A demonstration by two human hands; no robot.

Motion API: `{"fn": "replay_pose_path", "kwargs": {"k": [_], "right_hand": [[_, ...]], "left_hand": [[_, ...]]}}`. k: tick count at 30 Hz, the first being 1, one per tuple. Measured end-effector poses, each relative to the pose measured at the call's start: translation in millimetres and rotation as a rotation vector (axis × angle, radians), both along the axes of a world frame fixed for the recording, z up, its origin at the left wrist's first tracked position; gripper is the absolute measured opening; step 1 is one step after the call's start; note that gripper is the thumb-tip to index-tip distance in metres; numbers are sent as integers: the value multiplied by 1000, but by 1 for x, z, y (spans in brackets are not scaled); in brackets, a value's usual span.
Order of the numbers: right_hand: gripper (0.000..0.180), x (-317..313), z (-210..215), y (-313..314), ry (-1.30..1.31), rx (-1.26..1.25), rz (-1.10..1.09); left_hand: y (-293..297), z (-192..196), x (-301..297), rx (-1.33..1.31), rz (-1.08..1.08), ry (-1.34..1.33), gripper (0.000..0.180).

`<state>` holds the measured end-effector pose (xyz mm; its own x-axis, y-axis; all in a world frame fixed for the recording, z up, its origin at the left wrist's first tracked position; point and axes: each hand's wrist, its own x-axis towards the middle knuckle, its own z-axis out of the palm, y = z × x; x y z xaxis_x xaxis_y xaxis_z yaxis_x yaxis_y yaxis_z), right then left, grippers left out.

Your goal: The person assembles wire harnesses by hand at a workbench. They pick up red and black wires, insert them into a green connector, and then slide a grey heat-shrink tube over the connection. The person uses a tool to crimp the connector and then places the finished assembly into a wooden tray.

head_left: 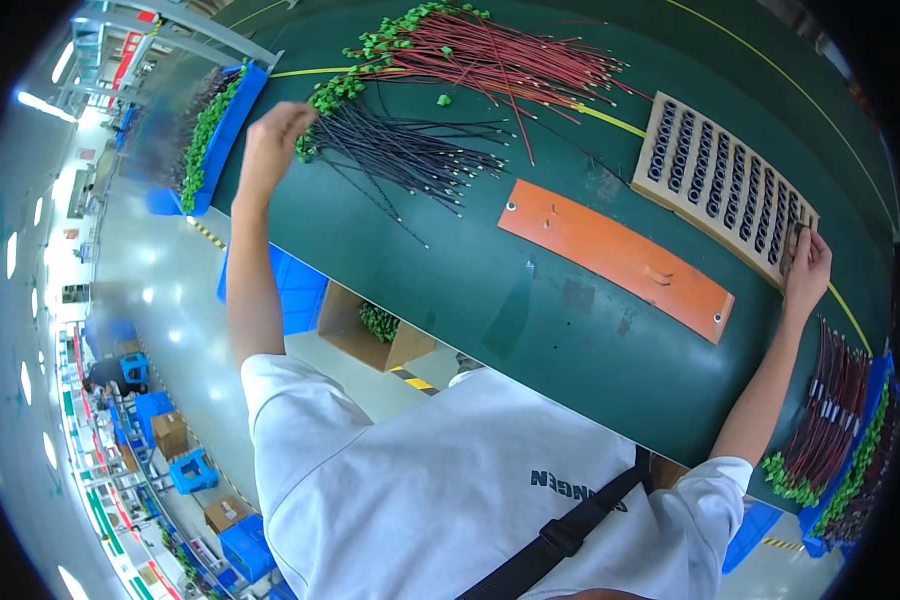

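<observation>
Left hand (278,140): fingers drawn together beside the green connectors (338,90) of the black wires (410,150), near the worktable's left edge; whether one is pinched cannot be told. Right hand (808,268): fingers and thumb bent together at the right end of the pale tray (642,170) of black round parts; what they pinch, if anything, is hidden. The black wires fan toward the middle of the green worktable (460,290), nearer than the red wires (510,60). A narrow gap parts the tray from the orange strip (610,262); a broader open band runs from strip to near edge. A blue bin (232,135) stands along the left edge
</observation>
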<state>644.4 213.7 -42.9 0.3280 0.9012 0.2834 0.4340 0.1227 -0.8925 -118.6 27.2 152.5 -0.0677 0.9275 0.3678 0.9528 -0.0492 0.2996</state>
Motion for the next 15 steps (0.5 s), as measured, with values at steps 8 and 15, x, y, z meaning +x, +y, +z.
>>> {"fn": "replay_pose_path", "kwargs": {"k": [8,15], "right_hand": [[30,-15,26,-8,287,74,32],[12,-102,88,-93,808,-78,456]], "left_hand": [[17,70,34,320,-72,-401,22],[39,36,244,-172,-510,-403,34]]}}
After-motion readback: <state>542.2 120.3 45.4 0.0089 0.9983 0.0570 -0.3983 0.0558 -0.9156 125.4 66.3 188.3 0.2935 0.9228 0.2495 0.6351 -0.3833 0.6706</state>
